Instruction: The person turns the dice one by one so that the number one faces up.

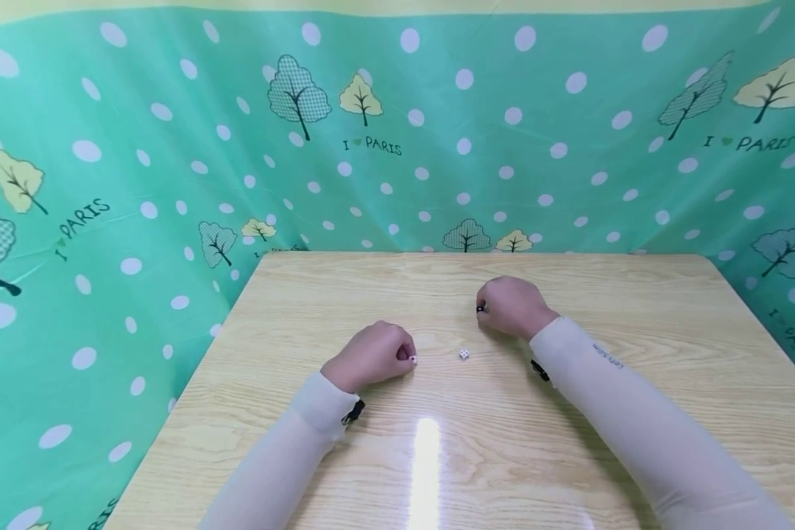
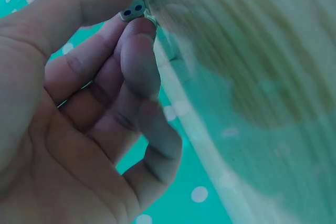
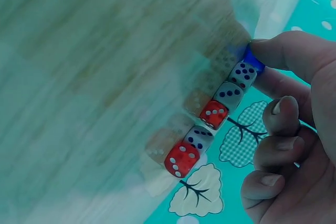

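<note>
My left hand point(image 1: 375, 357) pinches a white die point(image 2: 134, 9) with dark pips between thumb and forefinger, low over the wooden table point(image 1: 371, 287). Farther back and to the right, my right hand point(image 1: 513, 305) has a blue die point(image 3: 253, 60) between its thumb and forefinger. In the right wrist view a white die point(image 3: 243, 74) is right beside the blue one. Beyond it a second white die point(image 3: 228, 96) and a red die point(image 3: 213, 113) continue the row. Another white die point(image 3: 199, 136) and a larger-looking red die point(image 3: 181, 159) sit nearer that camera.
A loose white die point(image 1: 464, 354) lies on the table between both hands in the head view. Green dotted cloth point(image 1: 430, 154) with printed trees hangs behind the table and along its left side. Light reflects as a bright strip point(image 1: 426, 471) on the tabletop.
</note>
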Demonstrator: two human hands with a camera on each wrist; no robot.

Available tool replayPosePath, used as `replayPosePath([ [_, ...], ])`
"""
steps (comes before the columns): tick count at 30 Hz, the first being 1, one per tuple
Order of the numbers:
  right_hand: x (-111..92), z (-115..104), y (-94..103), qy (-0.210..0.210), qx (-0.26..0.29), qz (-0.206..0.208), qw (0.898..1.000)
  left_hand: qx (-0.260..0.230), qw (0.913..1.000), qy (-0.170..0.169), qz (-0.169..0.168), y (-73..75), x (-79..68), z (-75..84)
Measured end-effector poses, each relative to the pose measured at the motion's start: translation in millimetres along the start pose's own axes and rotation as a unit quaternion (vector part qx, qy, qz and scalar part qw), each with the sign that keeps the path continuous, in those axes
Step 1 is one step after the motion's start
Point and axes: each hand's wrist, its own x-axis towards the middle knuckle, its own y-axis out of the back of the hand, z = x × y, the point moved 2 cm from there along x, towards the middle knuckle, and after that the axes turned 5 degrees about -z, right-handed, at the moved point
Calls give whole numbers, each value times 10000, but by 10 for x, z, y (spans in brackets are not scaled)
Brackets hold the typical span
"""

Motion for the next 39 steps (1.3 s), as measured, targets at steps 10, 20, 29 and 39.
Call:
replayPosePath([
  [10, -190, -14, 127, -271, 735, 111, 9969, -656, 9973, -298, -105, -24, 25, -106],
  [20, -508, -315, 129, 175, 1268, -334, 9912, -198, 9996, -123, 144, 42, 15, -64],
  [29, -536, -433, -42, 486, 1133, -287, 9920, -166, 9997, -118, 134, 48, 4, -24],
  [39, -496, -506, -94, 670, 860, -64, 9940, -15, 9999, 27, 169, 44, -17, -12],
])
